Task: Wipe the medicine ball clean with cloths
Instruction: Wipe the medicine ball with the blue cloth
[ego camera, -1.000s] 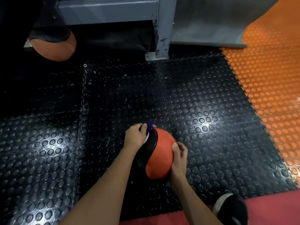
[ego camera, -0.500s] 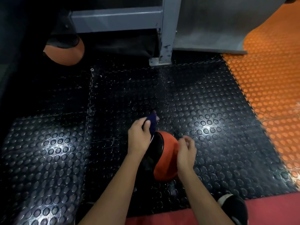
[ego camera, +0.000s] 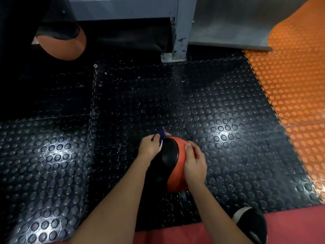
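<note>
An orange and black medicine ball (ego camera: 173, 164) rests on the black studded floor mat in front of me. My left hand (ego camera: 149, 146) is closed on a dark blue cloth (ego camera: 162, 134), pressed against the ball's upper left, black side. My right hand (ego camera: 194, 162) lies over the ball's right, orange side, with the thumb on top and the fingers curled around it. Most of the cloth is hidden inside my left hand.
A second orange and black ball (ego camera: 63, 43) lies at the far left under a grey metal frame, whose post (ego camera: 181, 29) stands at the back centre. Orange studded mats (ego camera: 292, 88) run along the right. A black shoe (ego camera: 251, 226) sits at bottom right on a red strip.
My right hand has shifted from the ball's upper edge to lie flat across its orange side. My left hand with the cloth has slid a little lower on the black side. The ball has turned slightly.
</note>
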